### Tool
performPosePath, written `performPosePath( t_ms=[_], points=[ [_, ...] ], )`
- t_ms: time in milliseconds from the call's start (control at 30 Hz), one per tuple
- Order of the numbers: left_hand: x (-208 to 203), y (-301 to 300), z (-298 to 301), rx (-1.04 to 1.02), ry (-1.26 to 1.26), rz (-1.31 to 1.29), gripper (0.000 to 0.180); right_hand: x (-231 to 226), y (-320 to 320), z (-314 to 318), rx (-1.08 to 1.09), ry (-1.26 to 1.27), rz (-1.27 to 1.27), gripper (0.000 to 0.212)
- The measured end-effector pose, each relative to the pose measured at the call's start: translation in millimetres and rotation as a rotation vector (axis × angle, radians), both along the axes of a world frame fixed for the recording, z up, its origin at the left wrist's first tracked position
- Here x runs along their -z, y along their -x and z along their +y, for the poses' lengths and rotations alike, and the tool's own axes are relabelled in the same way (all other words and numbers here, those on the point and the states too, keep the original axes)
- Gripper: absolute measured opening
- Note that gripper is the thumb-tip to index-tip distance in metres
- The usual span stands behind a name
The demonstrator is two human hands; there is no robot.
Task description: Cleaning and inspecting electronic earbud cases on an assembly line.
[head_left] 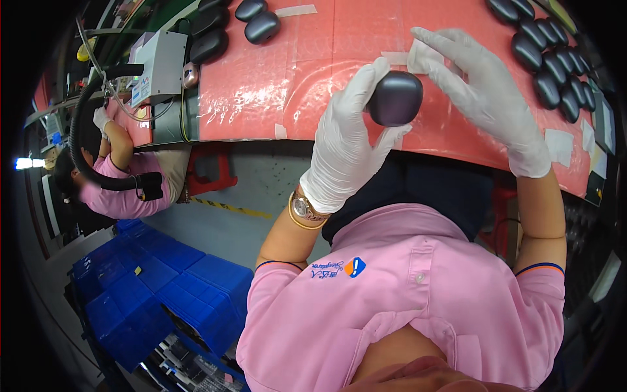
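My left hand point(346, 134), in a white glove, grips a dark, glossy, rounded earbud case point(396, 98) between thumb and fingers. The case is held over the near part of the pink-covered table point(313, 78), its smooth face turned up. Just to the right, my gloved right hand point(477, 85) pinches a folded white cloth point(423, 60) between thumb and fingertips. The cloth is close to the case but apart from it.
Dark cases stand in rows at the right point(548, 88), with others at the far left point(262, 27). White paper pieces point(560, 146) lie near the right edge. A grey box-shaped device point(159, 65) sits left; beyond it a co-worker point(130, 189) sits. Blue bins point(163, 274) stand lower left.
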State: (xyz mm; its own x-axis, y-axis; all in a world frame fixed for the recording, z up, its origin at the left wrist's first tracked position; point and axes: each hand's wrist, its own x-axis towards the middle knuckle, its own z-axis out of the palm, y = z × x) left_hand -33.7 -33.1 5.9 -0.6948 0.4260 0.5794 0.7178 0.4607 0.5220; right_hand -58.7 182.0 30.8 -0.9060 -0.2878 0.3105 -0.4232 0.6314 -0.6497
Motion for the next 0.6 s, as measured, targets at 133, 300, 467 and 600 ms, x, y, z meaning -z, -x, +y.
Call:
performPosePath(
  t_ms=[133,300,467,600],
  points=[
    [-7,22,10,0.077,0.043,0.028,0.097,-24,-2,-17,-0.063,0.52,-0.756,0.036],
    [-4,107,-4,-0.025,0.166,0.117,0.072,-6,22,17,-0.047,0.726,-0.686,0.036],
    [-16,260,-39,-0.287,0.692,0.397,0.043,4,36,41,-0.022,0.965,-0.644,0.045],
    [-9,373,-66,-0.472,0.945,0.243,0.045,8,48,44,0.038,1.046,-0.707,0.043]
  ],
)
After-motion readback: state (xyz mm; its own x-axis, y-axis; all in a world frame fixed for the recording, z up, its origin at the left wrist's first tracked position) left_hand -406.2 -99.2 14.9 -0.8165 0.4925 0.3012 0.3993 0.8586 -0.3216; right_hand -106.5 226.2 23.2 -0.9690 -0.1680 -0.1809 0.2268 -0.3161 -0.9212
